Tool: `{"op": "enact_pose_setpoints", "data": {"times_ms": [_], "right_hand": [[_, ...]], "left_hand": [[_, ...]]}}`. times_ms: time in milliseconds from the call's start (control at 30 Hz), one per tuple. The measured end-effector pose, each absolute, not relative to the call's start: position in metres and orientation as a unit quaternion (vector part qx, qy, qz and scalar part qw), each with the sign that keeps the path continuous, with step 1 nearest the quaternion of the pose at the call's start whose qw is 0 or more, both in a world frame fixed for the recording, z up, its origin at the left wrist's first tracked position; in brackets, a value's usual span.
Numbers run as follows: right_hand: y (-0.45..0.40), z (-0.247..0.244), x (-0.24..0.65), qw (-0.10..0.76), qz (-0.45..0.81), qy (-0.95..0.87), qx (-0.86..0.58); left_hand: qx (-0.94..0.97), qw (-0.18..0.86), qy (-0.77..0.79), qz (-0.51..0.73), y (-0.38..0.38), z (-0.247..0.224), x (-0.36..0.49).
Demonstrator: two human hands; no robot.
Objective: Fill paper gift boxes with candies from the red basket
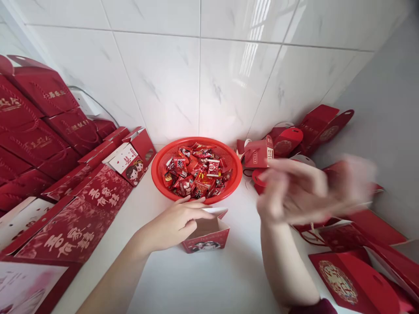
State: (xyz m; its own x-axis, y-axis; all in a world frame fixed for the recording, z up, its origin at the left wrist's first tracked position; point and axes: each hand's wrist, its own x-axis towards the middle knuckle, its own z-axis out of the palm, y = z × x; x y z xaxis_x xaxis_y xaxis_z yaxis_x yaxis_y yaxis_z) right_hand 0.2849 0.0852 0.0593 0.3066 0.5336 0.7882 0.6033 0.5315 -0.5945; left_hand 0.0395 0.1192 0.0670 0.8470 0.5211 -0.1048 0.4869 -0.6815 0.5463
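Note:
An open red box [209, 242] with a printed picture on its front stands on the white table [196, 283]. My left hand [178, 222] reaches over its left side with fingers extended and apart, touching or very near the rim. Behind the box sits a red plastic basket [155, 176] full of wrapped candies [199, 170]. Off to the right, my right hand [304, 192] is raised over the red boxes and smeared by motion, so whether its fingers hold anything is unclear.
Red gift boxes with rope handles [39, 135] are stacked at the left, beside a row of patterned boxes [78, 213]. More red boxes [340, 279] lie along the right side. A tiled wall [163, 78] rises behind the basket.

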Motion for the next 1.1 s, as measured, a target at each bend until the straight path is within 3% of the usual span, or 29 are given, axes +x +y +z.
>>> {"op": "enact_pose_setpoints", "data": {"times_ms": [67,200,567,700,867,1100], "right_hand": [[0.128,0.057,0.273,0.597,0.022,-0.638,-0.486],[0.2,0.042,0.252,0.272,0.156,-0.804,-0.506],[0.236,0.022,0.189,0.058,0.244,-0.901,-0.354],[0.247,0.017,0.216,0.059,0.241,-0.876,-0.414],[0.25,0.025,0.25,0.122,0.263,-0.842,-0.455],[0.23,0.039,0.262,0.275,0.445,-0.747,-0.41]], "left_hand": [[0.915,0.293,0.277,0.022,0.118,0.068,0.04],[0.911,0.303,0.277,0.024,0.116,0.07,0.039],[0.91,0.296,0.289,0.02,0.118,0.067,0.038],[0.912,0.303,0.274,0.035,0.118,0.066,0.037],[0.912,0.312,0.264,0.039,0.118,0.064,0.037],[0.905,0.317,0.282,0.033,0.117,0.063,0.038]]}}
